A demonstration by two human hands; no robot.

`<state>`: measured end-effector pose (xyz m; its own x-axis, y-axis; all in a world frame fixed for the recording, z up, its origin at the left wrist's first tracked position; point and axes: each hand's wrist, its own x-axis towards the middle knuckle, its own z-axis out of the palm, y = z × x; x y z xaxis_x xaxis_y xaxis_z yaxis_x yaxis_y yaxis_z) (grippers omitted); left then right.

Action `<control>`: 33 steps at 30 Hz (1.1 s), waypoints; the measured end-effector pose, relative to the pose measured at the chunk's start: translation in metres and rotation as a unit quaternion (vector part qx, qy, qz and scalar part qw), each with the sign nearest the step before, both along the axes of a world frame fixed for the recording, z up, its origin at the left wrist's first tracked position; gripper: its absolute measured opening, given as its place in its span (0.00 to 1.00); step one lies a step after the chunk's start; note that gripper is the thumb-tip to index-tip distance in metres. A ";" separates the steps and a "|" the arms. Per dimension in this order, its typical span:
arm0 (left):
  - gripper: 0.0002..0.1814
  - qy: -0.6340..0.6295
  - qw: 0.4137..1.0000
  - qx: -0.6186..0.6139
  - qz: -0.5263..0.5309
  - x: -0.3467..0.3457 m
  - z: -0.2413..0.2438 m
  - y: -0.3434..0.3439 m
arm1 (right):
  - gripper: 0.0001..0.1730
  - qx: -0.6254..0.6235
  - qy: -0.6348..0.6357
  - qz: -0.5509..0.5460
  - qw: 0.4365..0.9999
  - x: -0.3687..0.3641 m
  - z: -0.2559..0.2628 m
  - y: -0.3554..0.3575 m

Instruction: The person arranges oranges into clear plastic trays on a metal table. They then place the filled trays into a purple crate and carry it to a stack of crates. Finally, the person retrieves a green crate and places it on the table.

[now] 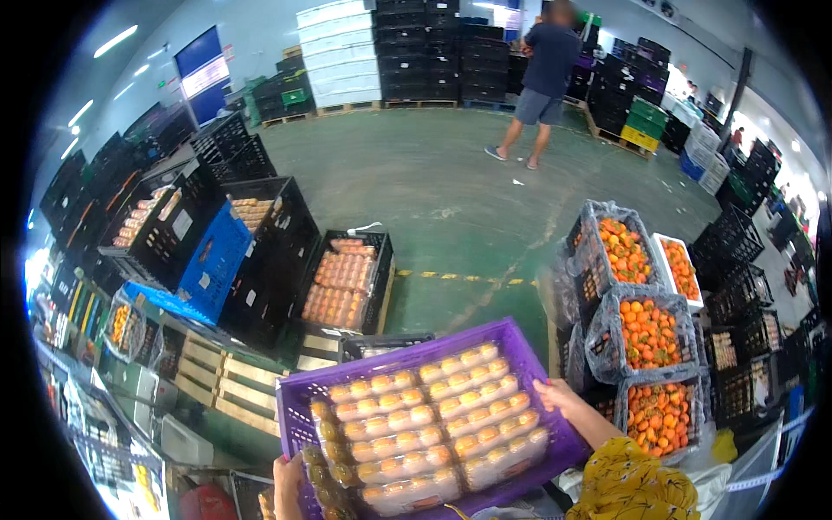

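Observation:
A purple plastic crate (pixel 396 359) is held between my two hands, tilted a little in front of my body. My left hand (pixel 288 484) grips its left side wall near the lower corner. On the right side wall, my right hand (pixel 560 398) has hold of the rim. Inside lie rows of clear-wrapped packs of orange fruit (pixel 403 429) in two main columns. Along the left inner wall run wrapped packs of darker, greenish-brown fruit (pixel 330 442). The crate's lower edge is partly cut off by the frame.
Ahead on the floor stands a black crate of packed fruit (pixel 338 286). Stacked black crates (pixel 260 286) and a wooden pallet (pixel 227 383) are at left. Lined crates of loose orange fruit (pixel 656 338) stand at right. A person (pixel 546 71) stands farther off.

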<state>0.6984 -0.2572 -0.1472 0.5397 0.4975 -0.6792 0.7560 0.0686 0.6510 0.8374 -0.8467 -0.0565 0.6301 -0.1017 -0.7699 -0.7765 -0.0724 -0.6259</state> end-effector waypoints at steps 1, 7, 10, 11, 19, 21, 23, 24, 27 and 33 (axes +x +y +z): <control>0.13 -0.008 1.000 -0.006 0.007 0.000 0.022 -0.019 | 0.16 0.004 0.007 0.012 1.000 0.010 0.009 -0.012; 0.13 -0.031 0.999 -0.001 0.038 0.004 0.104 -0.134 | 0.17 0.004 -0.021 0.070 0.997 0.058 0.035 -0.099; 0.12 -0.035 0.999 0.004 0.021 0.014 0.124 -0.189 | 0.18 -0.016 -0.051 0.089 0.995 0.067 0.047 -0.154; 0.12 -0.033 0.999 0.008 0.016 0.019 0.130 -0.205 | 0.18 -0.025 -0.061 0.093 0.994 0.070 0.051 -0.171; 0.13 -0.073 0.989 0.106 -0.071 0.104 0.131 -0.284 | 0.15 -0.057 -0.101 -0.019 0.993 0.082 0.078 -0.267; 0.15 -0.041 0.990 0.108 -0.081 0.128 0.147 -0.298 | 0.13 -0.067 -0.115 -0.042 0.990 0.089 0.074 -0.283; 0.16 -0.078 0.986 0.124 -0.086 0.149 0.139 -0.300 | 0.12 -0.050 -0.135 -0.059 0.988 0.098 0.069 -0.293; 0.17 -0.060 0.988 0.114 -0.087 0.163 0.140 -0.304 | 0.12 -0.057 -0.138 -0.063 0.987 0.104 0.068 -0.300; 0.16 -0.080 0.985 0.124 -0.091 0.207 0.142 -0.314 | 0.11 -0.051 -0.164 -0.065 0.983 0.130 0.068 -0.308; 0.18 -0.112 0.974 0.153 -0.123 0.329 0.110 -0.309 | 0.09 -0.084 -0.186 -0.076 0.976 0.229 0.051 -0.307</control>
